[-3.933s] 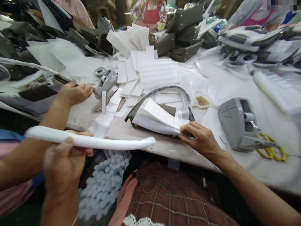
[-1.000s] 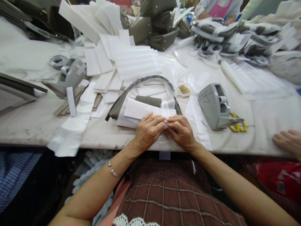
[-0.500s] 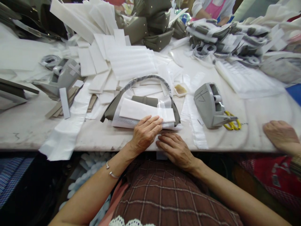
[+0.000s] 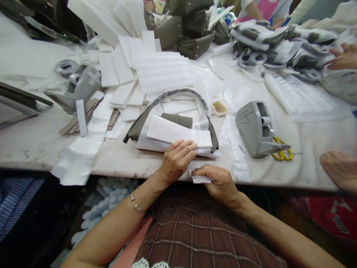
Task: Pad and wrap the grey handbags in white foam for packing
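Note:
A dark olive handbag lies on the table before me, its arched handle wrapped in clear film. White wrapping covers its front, with a folded white foam sheet on top and a clear strip crossing it. My left hand rests flat on the lower edge of this sheet, fingers stretched out. Just right of it and lower, at the table's edge, my right hand pinches a small white strip between thumb and fingers. Whether the strip joins the bag's wrapping, I cannot tell.
To the right stands a grey tape dispenser beside yellow-handled scissors; another dispenser is at left. White foam sheets and olive bags pile up behind. A co-worker's hand rests at the right edge.
My right hand has gone from lying flat on the table edge to pinching the white strip. My left hand stays on the foam sheet. Another person's hand has appeared at upper right.

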`<state>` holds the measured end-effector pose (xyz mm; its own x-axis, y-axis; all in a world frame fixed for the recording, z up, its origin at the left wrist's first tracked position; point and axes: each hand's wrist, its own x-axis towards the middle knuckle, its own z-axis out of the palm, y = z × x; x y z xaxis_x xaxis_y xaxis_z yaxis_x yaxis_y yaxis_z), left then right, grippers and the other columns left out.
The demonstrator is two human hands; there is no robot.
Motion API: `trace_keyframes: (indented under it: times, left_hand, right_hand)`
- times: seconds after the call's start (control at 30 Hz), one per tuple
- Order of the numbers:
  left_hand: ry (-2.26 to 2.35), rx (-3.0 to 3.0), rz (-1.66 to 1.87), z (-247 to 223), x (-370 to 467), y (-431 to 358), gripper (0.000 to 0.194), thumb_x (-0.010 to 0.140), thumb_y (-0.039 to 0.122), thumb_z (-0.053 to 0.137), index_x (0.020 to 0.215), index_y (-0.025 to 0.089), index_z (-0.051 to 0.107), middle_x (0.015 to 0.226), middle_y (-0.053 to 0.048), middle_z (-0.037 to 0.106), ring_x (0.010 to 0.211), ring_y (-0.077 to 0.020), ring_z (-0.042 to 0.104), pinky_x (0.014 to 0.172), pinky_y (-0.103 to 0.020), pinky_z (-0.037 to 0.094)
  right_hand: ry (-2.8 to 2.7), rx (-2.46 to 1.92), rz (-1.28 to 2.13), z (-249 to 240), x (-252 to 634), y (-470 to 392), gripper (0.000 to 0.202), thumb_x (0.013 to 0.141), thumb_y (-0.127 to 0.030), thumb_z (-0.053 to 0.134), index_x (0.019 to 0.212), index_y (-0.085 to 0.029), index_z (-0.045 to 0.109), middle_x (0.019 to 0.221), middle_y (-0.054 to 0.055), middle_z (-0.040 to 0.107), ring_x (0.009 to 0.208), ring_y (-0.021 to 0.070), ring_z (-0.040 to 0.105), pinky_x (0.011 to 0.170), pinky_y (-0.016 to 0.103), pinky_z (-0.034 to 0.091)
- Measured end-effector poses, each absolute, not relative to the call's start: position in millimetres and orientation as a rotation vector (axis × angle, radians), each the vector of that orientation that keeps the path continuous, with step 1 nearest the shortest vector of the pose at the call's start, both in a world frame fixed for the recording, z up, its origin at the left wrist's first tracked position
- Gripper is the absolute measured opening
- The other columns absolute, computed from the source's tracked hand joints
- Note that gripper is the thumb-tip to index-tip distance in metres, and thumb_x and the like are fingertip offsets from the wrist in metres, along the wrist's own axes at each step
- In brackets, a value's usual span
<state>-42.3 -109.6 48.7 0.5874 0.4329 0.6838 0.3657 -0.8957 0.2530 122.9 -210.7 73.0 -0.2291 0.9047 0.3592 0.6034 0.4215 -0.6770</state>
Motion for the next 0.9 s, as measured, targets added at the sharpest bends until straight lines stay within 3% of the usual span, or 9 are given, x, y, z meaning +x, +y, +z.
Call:
trace_keyframes:
  times: [0.3, 0.43, 0.53, 0.7, 0.9]
  left_hand:
    - [0.709, 2.692, 1.201, 52.2, -42.9, -114.0, 0.016, 0.098, 0.013, 0.05, 0.104, 0.016, 0.064, 0.107, -0.004, 0.074, 0.116, -0.0188, 0.063, 0.106, -0.036, 0.044]
    - [0.822, 2.668, 1.188, 59.6, -42.9, -119.2, 0.018, 0.096, 0.007, 0.047, 0.102, 0.015, 0.063, 0.102, -0.005, 0.073, 0.114, -0.0191, 0.064, 0.107, -0.038, 0.041]
    - [0.882, 2.646, 1.11, 65.0, -42.4, -121.3, 0.009, 0.095, 0.015, 0.053, 0.1, 0.016, 0.061, 0.102, -0.007, 0.073, 0.113, -0.0203, 0.064, 0.103, -0.038, 0.041]
    - [0.897, 2.635, 1.104, 64.9, -40.6, -119.1, 0.002, 0.092, 0.018, 0.059, 0.093, 0.017, 0.057, 0.097, -0.006, 0.071, 0.107, -0.0191, 0.066, 0.096, -0.037, 0.044]
    - [0.875, 2.769, 1.032, 63.5, -42.0, -116.2, 0.026, 0.091, 0.017, 0.061, 0.117, 0.02, 0.06, 0.101, -0.008, 0.071, 0.109, -0.0209, 0.064, 0.092, -0.037, 0.045]
  right_hand:
    - [-2.067, -1.162, 0.322, 111.0, 132.4, -176.4, 0.029, 0.087, -0.005, 0.052, 0.104, -0.02, 0.069, 0.091, 0.005, 0.076, 0.084, 0.0168, 0.071, 0.078, 0.029, 0.055]
    - [-2.129, -1.28, 0.158, 117.7, 143.4, -142.2, 0.021, 0.088, -0.011, 0.056, 0.097, -0.022, 0.071, 0.088, 0.003, 0.075, 0.087, 0.0188, 0.068, 0.083, 0.034, 0.047]
    - [-2.155, -1.386, 0.158, 106.9, 148.8, -123.1, 0.015, 0.089, -0.015, 0.059, 0.09, -0.022, 0.073, 0.084, 0.004, 0.073, 0.083, 0.02, 0.064, 0.081, 0.035, 0.045]
    - [-1.947, -1.503, 0.348, 92.7, 147.3, -109.7, 0.013, 0.089, -0.024, 0.064, 0.08, -0.024, 0.073, 0.079, 0.004, 0.067, 0.081, 0.0205, 0.059, 0.077, 0.034, 0.047]
    - [-1.687, -1.675, 0.755, 89.8, 148.7, -99.0, 0.012, 0.081, -0.026, 0.071, 0.07, -0.021, 0.068, 0.071, -0.001, 0.062, 0.069, 0.0149, 0.056, 0.067, 0.028, 0.044]
